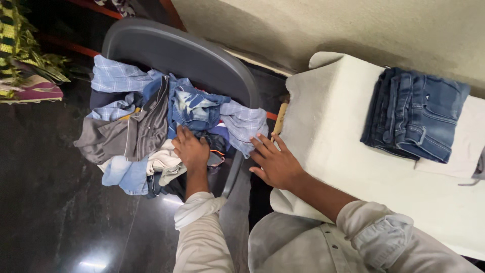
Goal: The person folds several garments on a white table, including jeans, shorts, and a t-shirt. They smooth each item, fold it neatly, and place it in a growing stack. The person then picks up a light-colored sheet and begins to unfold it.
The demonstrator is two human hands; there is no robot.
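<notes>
1. A white padded table point(353, 167) fills the right side of the head view, its far end cut off by the picture's edge; a stack of folded blue jeans point(417, 115) lies on it, well apart from both hands.
2. A grey plastic chair point(187, 53) stands just left of the table on a dark polished floor point(55, 202), its seat buried under a heap of clothes point(166, 126): checked blue shirts, a grey garment, denim and pale pieces tangled together.
3. The left hand point(192, 150) is pressed down into the middle of the heap, fingers dug among dark and blue cloth; the fingertips are hidden in the folds, so whether they are clenched on a piece cannot be told.
4. The right hand point(275, 163) rests flat with fingers spread on the table's near edge, grasping nothing, just beside a checked shirt sleeve that spills off the chair.
5. A thin wooden stick point(279, 119) sits between chair and table, partly hidden.
</notes>
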